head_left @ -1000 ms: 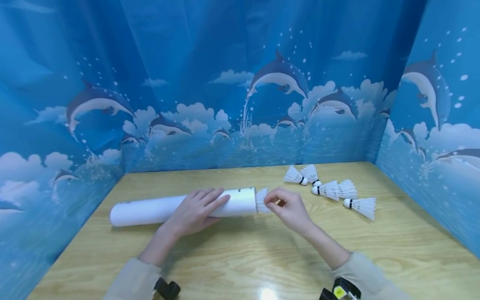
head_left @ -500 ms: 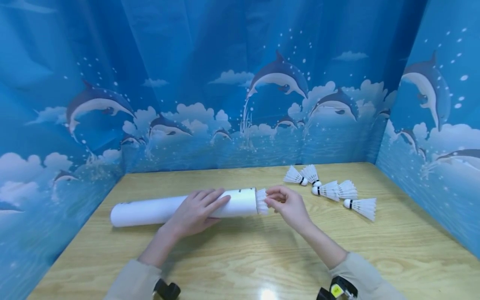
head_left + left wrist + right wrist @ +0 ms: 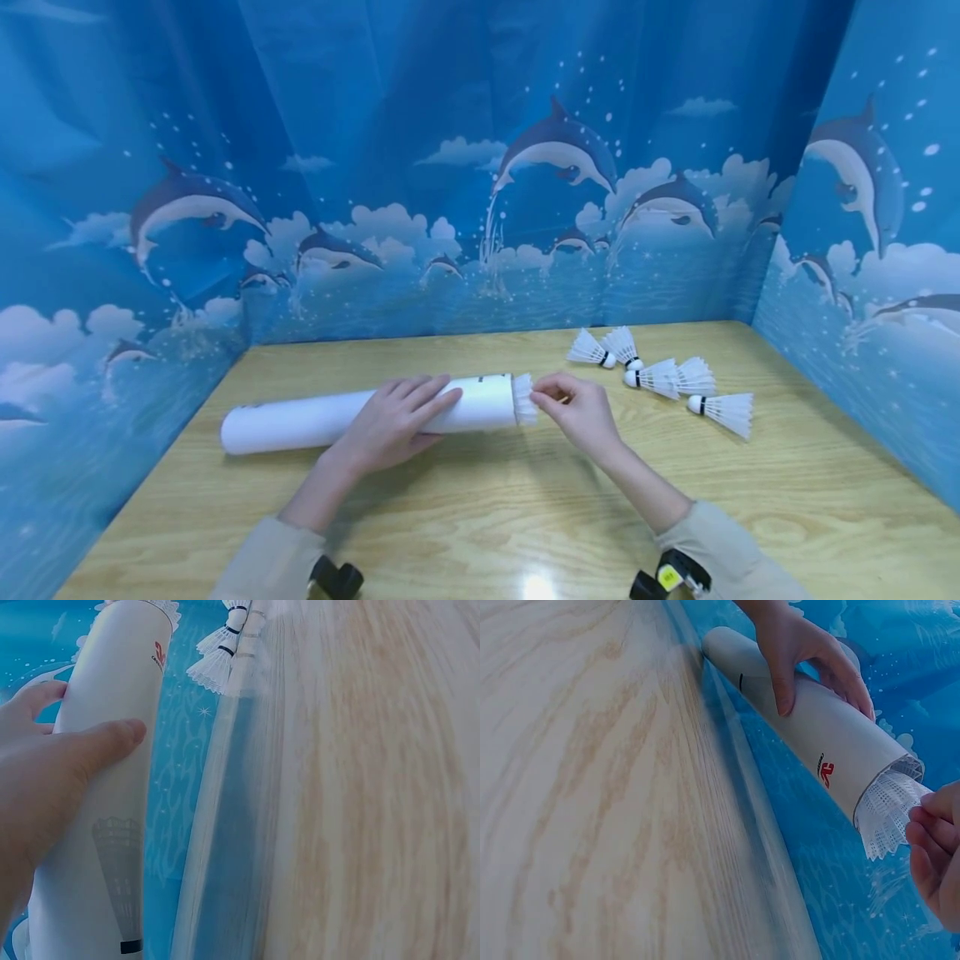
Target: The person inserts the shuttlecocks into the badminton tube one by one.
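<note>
You've got a small red logo [image 3: 826, 774] by your white cylindrical tube's [image 3: 817, 727] open end, lettering [image 3: 820, 762] unreadable tho.

On the table [image 3: 450, 517], the tube [image 3: 322, 419] opens toward three o'clock, one shuttlecock [image 3: 524, 402] partly inside. From that opening, four loose shuttlecocks [image 3: 657, 380] cluster between two and three, another [image 3: 729, 414] lies at three, the curtain [image 3: 420, 283] at twelve.

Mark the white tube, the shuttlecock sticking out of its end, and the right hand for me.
White tube [image 3: 819, 739], right wrist view: on its curved side.
Shuttlecock [image 3: 889, 810], right wrist view: on its flared skirt.
Right hand [image 3: 582, 419], head view: on the back of the hand.
</note>
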Demonstrator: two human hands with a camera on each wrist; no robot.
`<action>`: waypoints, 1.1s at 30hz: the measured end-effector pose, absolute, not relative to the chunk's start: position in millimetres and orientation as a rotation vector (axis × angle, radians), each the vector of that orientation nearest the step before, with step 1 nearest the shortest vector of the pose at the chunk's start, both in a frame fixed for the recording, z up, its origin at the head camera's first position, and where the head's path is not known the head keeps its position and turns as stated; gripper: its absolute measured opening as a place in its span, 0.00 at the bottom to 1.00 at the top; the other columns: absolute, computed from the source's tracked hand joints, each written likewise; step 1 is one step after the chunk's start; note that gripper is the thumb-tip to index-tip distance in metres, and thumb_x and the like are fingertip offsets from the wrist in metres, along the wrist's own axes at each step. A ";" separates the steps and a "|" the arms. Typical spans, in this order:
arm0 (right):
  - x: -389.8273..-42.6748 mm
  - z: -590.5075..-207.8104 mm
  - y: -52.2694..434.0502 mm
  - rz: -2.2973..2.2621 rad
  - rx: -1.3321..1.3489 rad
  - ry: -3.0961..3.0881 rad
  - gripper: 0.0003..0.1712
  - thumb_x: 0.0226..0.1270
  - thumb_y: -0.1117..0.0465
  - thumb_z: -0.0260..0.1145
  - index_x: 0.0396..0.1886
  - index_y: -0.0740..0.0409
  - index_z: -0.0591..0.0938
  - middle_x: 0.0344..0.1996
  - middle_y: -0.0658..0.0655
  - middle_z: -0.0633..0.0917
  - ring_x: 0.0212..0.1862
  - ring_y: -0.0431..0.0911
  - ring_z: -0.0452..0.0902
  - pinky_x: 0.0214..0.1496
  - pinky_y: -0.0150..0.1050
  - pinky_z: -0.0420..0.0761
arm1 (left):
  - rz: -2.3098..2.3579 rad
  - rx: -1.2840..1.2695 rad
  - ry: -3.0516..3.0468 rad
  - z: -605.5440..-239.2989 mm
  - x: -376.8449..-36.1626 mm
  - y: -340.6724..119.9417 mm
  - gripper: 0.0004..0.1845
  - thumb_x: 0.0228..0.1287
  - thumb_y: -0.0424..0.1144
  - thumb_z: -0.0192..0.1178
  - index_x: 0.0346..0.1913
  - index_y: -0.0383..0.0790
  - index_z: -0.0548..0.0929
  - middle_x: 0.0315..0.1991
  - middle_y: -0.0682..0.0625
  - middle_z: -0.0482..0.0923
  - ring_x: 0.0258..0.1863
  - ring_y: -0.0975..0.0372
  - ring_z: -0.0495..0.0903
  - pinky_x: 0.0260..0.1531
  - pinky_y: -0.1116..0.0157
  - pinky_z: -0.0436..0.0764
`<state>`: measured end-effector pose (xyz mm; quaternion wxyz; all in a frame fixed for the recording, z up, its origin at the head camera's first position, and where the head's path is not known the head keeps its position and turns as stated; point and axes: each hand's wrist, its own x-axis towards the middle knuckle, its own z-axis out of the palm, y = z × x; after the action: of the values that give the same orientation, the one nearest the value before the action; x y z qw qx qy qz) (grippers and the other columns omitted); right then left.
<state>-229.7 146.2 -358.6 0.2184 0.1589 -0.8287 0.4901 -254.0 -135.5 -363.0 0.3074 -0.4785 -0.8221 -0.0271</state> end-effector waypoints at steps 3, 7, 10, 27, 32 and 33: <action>-229.5 -359.3 146.0 1.352 0.452 -2.303 0.02 0.54 0.69 0.69 0.29 0.63 0.84 0.22 0.53 0.84 0.25 0.41 0.77 0.26 0.29 0.76 | -0.068 -1.263 -2.177 -363.3 -254.1 -135.6 0.43 0.42 0.48 0.74 0.65 0.47 0.68 0.61 0.46 0.69 0.53 0.52 0.74 0.47 0.52 0.77; -229.2 -359.4 144.6 1.348 0.459 -2.323 0.02 0.53 0.69 0.69 0.28 0.62 0.84 0.22 0.53 0.84 0.25 0.41 0.77 0.25 0.30 0.77 | -0.065 -1.256 -2.179 -363.1 -253.7 -135.6 0.43 0.42 0.48 0.74 0.65 0.47 0.69 0.61 0.46 0.70 0.54 0.52 0.74 0.47 0.52 0.77; -227.9 -359.4 142.5 1.358 0.470 -2.345 0.02 0.54 0.69 0.69 0.29 0.61 0.84 0.22 0.52 0.84 0.25 0.40 0.77 0.26 0.31 0.78 | -0.069 -1.255 -2.178 -362.6 -253.2 -135.3 0.42 0.43 0.48 0.74 0.65 0.47 0.69 0.61 0.46 0.70 0.54 0.52 0.74 0.47 0.52 0.77; -225.5 -362.4 131.8 1.340 0.543 -2.393 0.04 0.54 0.71 0.68 0.30 0.61 0.85 0.26 0.53 0.85 0.28 0.40 0.78 0.28 0.32 0.78 | -0.064 -1.244 -2.199 -362.8 -252.7 -134.7 0.41 0.43 0.47 0.74 0.64 0.48 0.69 0.61 0.46 0.70 0.54 0.52 0.74 0.46 0.52 0.77; -226.1 -363.0 132.1 1.348 0.551 -2.413 0.05 0.54 0.71 0.68 0.31 0.62 0.86 0.29 0.54 0.86 0.31 0.43 0.79 0.30 0.32 0.79 | -0.068 -1.243 -2.203 -362.7 -252.5 -133.6 0.42 0.43 0.47 0.74 0.65 0.48 0.69 0.61 0.46 0.70 0.54 0.52 0.73 0.47 0.52 0.77; -226.3 -363.4 132.3 1.351 0.557 -2.416 0.05 0.53 0.72 0.68 0.31 0.62 0.86 0.29 0.55 0.86 0.31 0.43 0.79 0.30 0.32 0.79 | -0.070 -1.242 -2.203 -362.9 -252.5 -133.4 0.42 0.43 0.47 0.74 0.65 0.48 0.69 0.61 0.46 0.70 0.54 0.52 0.73 0.47 0.51 0.77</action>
<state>-226.3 132.3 -363.4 0.1584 0.1947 -0.8448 0.4725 -252.5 -133.4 -362.9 0.3010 -0.4681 -0.8304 -0.0264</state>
